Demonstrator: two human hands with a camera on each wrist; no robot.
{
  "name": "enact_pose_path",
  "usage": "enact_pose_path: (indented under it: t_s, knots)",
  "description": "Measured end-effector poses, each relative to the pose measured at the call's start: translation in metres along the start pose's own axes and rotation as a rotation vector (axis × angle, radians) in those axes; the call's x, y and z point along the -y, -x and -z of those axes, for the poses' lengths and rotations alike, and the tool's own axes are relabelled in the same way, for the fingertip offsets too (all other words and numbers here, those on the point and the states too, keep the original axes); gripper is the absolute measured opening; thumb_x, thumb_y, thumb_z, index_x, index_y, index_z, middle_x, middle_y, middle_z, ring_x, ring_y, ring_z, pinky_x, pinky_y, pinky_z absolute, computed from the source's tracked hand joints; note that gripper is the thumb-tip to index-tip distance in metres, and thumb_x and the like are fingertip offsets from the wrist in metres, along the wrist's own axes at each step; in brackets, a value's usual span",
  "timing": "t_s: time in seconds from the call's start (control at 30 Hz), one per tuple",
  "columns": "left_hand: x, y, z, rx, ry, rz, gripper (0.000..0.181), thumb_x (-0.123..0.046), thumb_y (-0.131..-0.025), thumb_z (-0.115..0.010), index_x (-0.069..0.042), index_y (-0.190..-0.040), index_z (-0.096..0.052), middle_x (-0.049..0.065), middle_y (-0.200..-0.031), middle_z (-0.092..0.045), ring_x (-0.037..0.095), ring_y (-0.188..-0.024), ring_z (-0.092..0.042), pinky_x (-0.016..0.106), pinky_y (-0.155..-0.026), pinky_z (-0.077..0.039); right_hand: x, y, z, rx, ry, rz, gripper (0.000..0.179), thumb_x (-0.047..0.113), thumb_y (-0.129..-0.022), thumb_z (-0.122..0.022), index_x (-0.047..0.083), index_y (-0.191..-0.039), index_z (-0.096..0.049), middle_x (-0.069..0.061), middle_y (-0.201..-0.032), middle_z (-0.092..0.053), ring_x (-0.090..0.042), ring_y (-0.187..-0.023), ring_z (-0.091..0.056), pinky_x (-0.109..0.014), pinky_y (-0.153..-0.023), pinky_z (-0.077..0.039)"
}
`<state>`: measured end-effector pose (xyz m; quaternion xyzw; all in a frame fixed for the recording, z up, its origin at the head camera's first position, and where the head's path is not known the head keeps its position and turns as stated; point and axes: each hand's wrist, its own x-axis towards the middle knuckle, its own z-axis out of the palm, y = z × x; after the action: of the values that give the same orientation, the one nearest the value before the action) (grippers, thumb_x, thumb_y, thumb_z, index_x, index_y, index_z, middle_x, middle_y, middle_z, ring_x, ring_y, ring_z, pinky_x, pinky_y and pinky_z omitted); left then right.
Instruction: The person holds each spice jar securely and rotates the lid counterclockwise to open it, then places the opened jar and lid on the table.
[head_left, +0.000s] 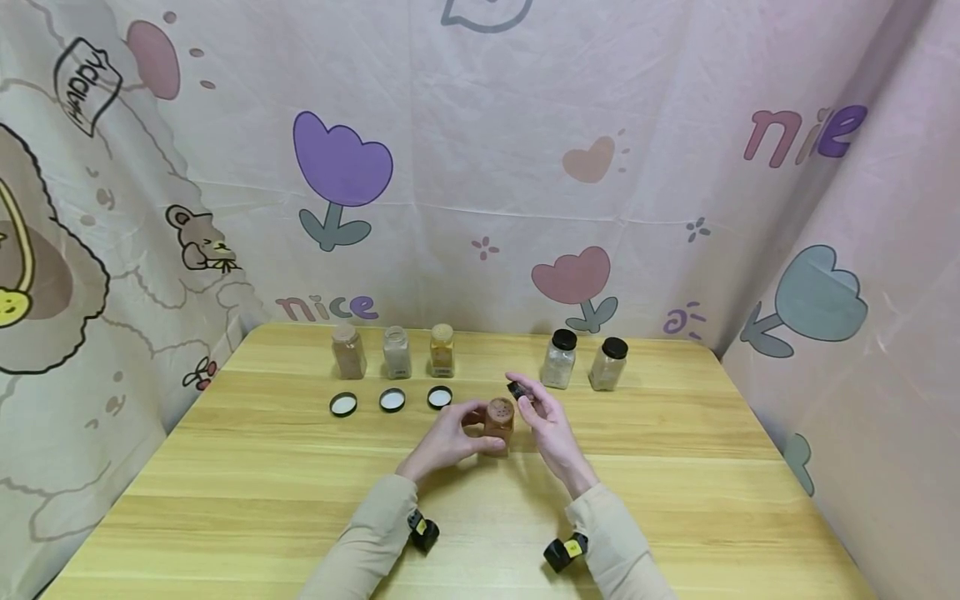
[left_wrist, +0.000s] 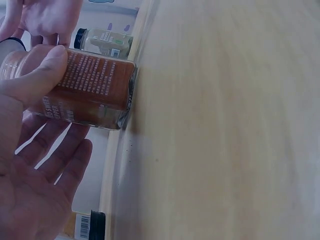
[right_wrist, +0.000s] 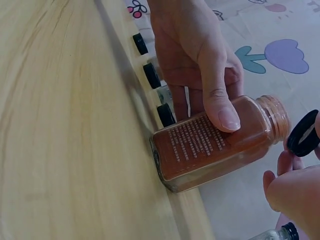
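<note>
A spice jar of red-brown powder, its perforated top uncovered, stands at the middle of the table, its base at the tabletop. My left hand grips it from the left, thumb across the printed side in the right wrist view. Just right of the jar's mouth, my right hand pinches a black lid, which is apart from the threaded neck. Behind the left hand, three black lids with white liners lie in a row, liners up.
Three uncovered jars line the back left: brown, whitish and yellow. Two black-capped jars with pale contents stand at the back right. A patterned curtain hangs behind the wooden table.
</note>
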<state>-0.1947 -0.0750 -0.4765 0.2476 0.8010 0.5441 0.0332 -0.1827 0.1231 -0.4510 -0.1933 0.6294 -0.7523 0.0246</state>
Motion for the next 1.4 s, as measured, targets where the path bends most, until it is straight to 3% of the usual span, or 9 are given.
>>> enact_pose_path:
  t_s: [0.17,0.4,0.57,0.73,0.9,1.1,1.4]
  knots:
    - [-0.001,0.0,0.0,-0.002,-0.002,0.004,0.051,-0.021,-0.081,-0.085,-0.003,-0.125,-0.065,0.013,-0.116,-0.072,0.029,-0.108,-0.07,0.046,-0.097,-0.059,-0.001,0.001,0.001,-0.038,-0.041,-0.04,0.049,0.01,-0.105,-0.047,-0.011,-0.147,-0.034,0.013,-0.127,-0.054,-0.002,-0.122,-0.049,-0.018,-0.109,-0.041]
    - [-0.001,0.0,0.0,-0.016,-0.017,0.005,0.051,-0.022,-0.081,-0.085,-0.004,-0.125,-0.065,0.013,-0.117,-0.072,0.03,-0.11,-0.069,0.047,-0.1,-0.058,-0.004,0.002,0.007,-0.062,-0.101,-0.04,0.035,0.013,-0.106,-0.048,0.004,-0.14,-0.047,0.007,-0.122,-0.05,-0.006,-0.115,-0.046,-0.02,-0.102,-0.04]
    - [-0.002,-0.003,0.003,-0.038,-0.041,0.019,0.051,-0.021,-0.082,-0.084,-0.003,-0.126,-0.064,0.014,-0.119,-0.072,0.032,-0.113,-0.069,0.047,-0.103,-0.056,-0.006,0.004,0.013,-0.077,-0.106,-0.048,0.035,0.009,-0.105,-0.049,0.003,-0.138,-0.045,0.005,-0.119,-0.049,-0.006,-0.114,-0.048,-0.015,-0.102,-0.043]
    - [0.0,-0.007,0.007,-0.054,-0.067,0.051,0.055,-0.021,-0.083,-0.083,0.0,-0.129,-0.062,0.017,-0.124,-0.07,0.035,-0.117,-0.067,0.048,-0.105,-0.055,-0.006,0.004,0.016,-0.093,-0.134,-0.078,0.033,0.005,-0.105,-0.045,0.006,-0.138,-0.045,0.002,-0.11,-0.05,-0.008,-0.103,-0.051,-0.018,-0.096,-0.047]
    - [0.001,-0.016,0.013,-0.084,-0.084,0.087,0.057,-0.021,-0.084,-0.083,0.001,-0.131,-0.061,0.019,-0.127,-0.068,0.038,-0.119,-0.065,0.05,-0.106,-0.054,-0.005,0.004,0.018,-0.115,-0.155,-0.13,0.037,0.004,-0.106,-0.041,0.0,-0.143,-0.041,0.001,-0.103,-0.051,-0.01,-0.092,-0.054,-0.021,-0.09,-0.05]
    - [0.003,-0.031,0.021,-0.113,-0.126,0.109,0.057,-0.019,-0.086,-0.081,0.003,-0.134,-0.058,0.021,-0.129,-0.067,0.038,-0.12,-0.065,0.048,-0.105,-0.055,-0.006,0.005,0.02,-0.15,-0.148,-0.237,0.038,0.002,-0.106,-0.04,-0.006,-0.143,-0.039,0.001,-0.107,-0.051,-0.011,-0.092,-0.059,-0.022,-0.089,-0.051]
    - [0.005,-0.055,0.03,-0.162,-0.141,0.117,0.057,-0.016,-0.086,-0.08,0.005,-0.134,-0.058,0.023,-0.129,-0.067,0.037,-0.122,-0.065,0.047,-0.106,-0.054,-0.006,0.004,0.022,-0.102,-0.086,-0.298,0.042,0.002,-0.104,-0.045,-0.009,-0.143,-0.035,-0.002,-0.108,-0.051,-0.014,-0.094,-0.061,-0.024,-0.093,-0.052]
